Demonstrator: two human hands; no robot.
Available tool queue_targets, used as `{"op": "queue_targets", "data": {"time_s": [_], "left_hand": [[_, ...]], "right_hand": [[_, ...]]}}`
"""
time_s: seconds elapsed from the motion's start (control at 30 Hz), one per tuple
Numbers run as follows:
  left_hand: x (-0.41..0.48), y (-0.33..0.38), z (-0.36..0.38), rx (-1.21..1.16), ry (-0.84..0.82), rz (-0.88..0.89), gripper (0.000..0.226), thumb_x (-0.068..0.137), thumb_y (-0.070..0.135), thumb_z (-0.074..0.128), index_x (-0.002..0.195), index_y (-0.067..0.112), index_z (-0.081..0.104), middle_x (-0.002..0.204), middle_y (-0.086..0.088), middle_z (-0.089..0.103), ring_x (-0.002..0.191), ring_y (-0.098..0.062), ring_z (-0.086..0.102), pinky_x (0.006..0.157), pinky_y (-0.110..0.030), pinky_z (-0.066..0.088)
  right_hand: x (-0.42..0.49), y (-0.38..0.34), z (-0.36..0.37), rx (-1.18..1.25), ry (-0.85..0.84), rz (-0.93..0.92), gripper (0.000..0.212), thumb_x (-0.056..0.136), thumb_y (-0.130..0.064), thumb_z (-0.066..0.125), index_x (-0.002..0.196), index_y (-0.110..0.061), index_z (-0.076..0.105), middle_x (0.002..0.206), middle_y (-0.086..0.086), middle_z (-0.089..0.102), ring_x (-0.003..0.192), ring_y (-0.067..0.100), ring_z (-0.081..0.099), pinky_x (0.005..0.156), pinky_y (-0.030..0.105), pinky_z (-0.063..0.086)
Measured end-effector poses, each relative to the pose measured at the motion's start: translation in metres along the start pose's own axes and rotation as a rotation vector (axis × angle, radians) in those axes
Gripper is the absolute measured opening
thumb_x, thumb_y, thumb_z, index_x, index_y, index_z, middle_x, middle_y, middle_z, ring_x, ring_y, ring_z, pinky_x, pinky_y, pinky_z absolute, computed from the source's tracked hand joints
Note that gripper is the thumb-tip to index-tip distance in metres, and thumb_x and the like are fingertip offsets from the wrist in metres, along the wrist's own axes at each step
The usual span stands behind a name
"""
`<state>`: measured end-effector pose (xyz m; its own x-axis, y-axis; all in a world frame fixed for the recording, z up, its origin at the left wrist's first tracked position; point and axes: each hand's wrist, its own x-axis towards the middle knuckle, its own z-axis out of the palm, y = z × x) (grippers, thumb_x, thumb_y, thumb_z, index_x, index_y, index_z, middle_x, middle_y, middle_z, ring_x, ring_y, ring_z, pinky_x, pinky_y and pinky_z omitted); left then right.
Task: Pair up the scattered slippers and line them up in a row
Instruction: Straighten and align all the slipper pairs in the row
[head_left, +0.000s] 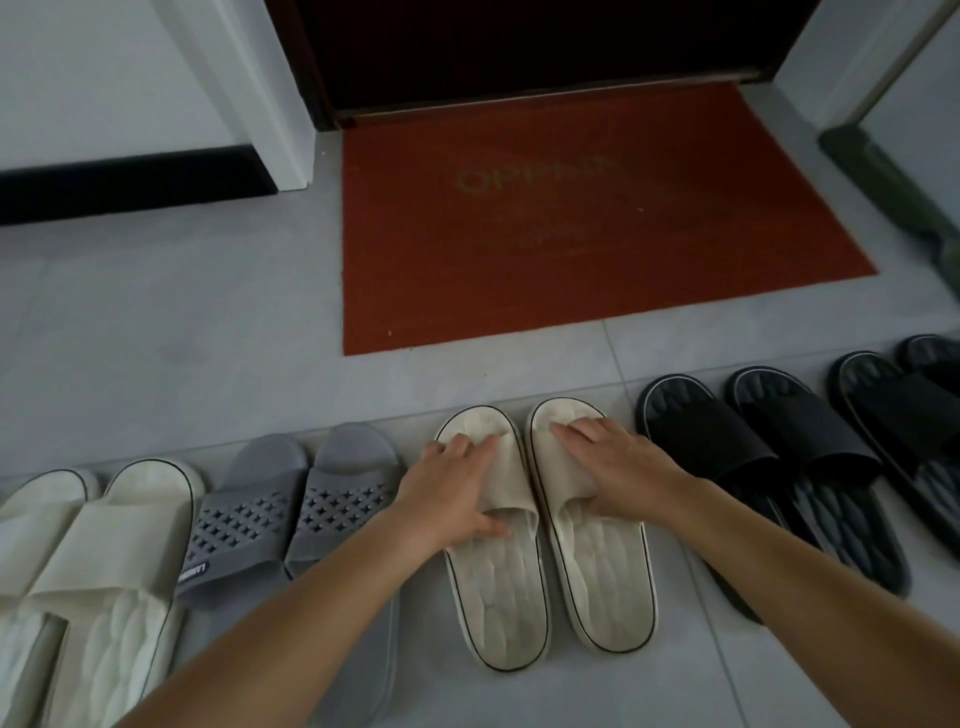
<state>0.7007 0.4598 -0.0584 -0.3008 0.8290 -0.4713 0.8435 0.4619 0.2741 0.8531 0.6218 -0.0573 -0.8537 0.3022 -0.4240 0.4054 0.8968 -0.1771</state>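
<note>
From above, in dim light, a row of slippers runs across the tiled floor (208, 338), toes towards the door (519, 41). Both arms reach down to the beige pair in the middle.

The left hand (452, 483) spans the strap of the left beige slipper (498, 582). Its fingers lie over the strap's front edge and its thumb sits at the rear edge, so it grips the strap. The right hand (618, 473) lies with straight fingers on the strap of the right beige slipper (597, 571). Its thumb is tucked out of sight at the strap's opening, so I cannot tell whether it grasps or only presses. The two beige slippers lie side by side, nearly touching.

To their left stands a grey pair (244, 519) with perforated straps. The left forearm hides the heel of the nearer one. Further left, a cream pair (119, 545) is cut off by the frame's edge and bottom.

To the right are black slippers (701, 436), four that I can count. The farthest is mostly cut off at the right edge, and their footbeds are hard to make out in the gloom.

Beyond the row lies a red doormat (571, 234) with faded lettering I cannot read for certain.
</note>
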Motion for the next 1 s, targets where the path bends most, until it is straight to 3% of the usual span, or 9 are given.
{"op": "queue_targets", "data": {"time_s": [0.43, 0.6, 0.7, 0.8, 0.93, 1.0], "left_hand": [[0.014, 0.007, -0.017, 0.091, -0.171, 0.060, 0.108, 0.061, 0.065, 0.073, 0.141, 0.015, 0.020, 0.132, -0.013, 0.042, 0.116, -0.037, 0.045, 0.086, -0.040, 0.038], [0.019, 0.008, -0.023, 0.094, -0.304, 0.050, 0.125, 0.058, 0.069, 0.073, 0.148, 0.016, 0.005, 0.145, -0.014, 0.029, 0.128, -0.039, 0.035, 0.100, -0.044, 0.037], [0.019, 0.020, -0.035, 0.109, -0.229, 0.139, 0.122, 0.057, 0.069, 0.072, 0.146, 0.015, 0.010, 0.141, -0.012, 0.034, 0.125, -0.035, 0.038, 0.096, -0.047, 0.040], [0.014, 0.043, -0.033, 0.009, -0.179, 0.264, 0.115, 0.064, 0.065, 0.071, 0.147, 0.015, 0.011, 0.148, -0.011, 0.025, 0.134, -0.034, 0.028, 0.105, -0.050, 0.033], [0.024, 0.080, -0.020, 0.061, -0.039, 0.414, 0.114, 0.066, 0.067, 0.067, 0.147, 0.007, 0.013, 0.151, -0.010, 0.019, 0.140, -0.029, 0.018, 0.114, -0.048, 0.017], [0.035, 0.099, -0.018, 0.060, 0.010, 0.441, 0.113, 0.069, 0.064, 0.067, 0.147, 0.004, 0.010, 0.151, -0.012, 0.017, 0.140, -0.029, 0.014, 0.115, -0.048, 0.014]], "right_hand": [[-0.002, -0.020, 0.003, 0.064, -0.004, 0.119, 0.099, 0.071, -0.052, 0.067, 0.148, -0.023, 0.012, 0.150, 0.000, 0.025, 0.139, 0.024, 0.023, 0.111, 0.041, 0.027], [-0.005, -0.025, -0.009, 0.024, -0.066, 0.129, 0.100, 0.073, -0.053, 0.065, 0.149, -0.017, 0.010, 0.153, 0.004, 0.022, 0.142, 0.024, 0.019, 0.114, 0.040, 0.023], [-0.015, -0.025, -0.019, -0.092, -0.116, 0.074, 0.102, 0.077, -0.057, 0.059, 0.150, -0.017, 0.002, 0.159, 0.005, 0.006, 0.146, 0.023, 0.006, 0.117, 0.039, 0.010], [-0.032, -0.020, -0.029, -0.111, -0.173, 0.086, 0.114, 0.070, -0.064, 0.063, 0.150, -0.019, -0.004, 0.160, 0.005, -0.004, 0.147, 0.025, 0.000, 0.118, 0.041, 0.004], [-0.053, 0.005, -0.027, -0.082, -0.079, 0.106, 0.115, 0.062, -0.077, 0.057, 0.149, -0.022, 0.005, 0.157, 0.001, 0.010, 0.145, 0.023, 0.011, 0.118, 0.040, 0.012], [-0.066, 0.032, -0.027, -0.070, -0.097, 0.136, 0.115, 0.061, -0.080, 0.051, 0.149, -0.022, 0.004, 0.158, 0.000, 0.006, 0.146, 0.022, 0.007, 0.118, 0.039, 0.010]]}}
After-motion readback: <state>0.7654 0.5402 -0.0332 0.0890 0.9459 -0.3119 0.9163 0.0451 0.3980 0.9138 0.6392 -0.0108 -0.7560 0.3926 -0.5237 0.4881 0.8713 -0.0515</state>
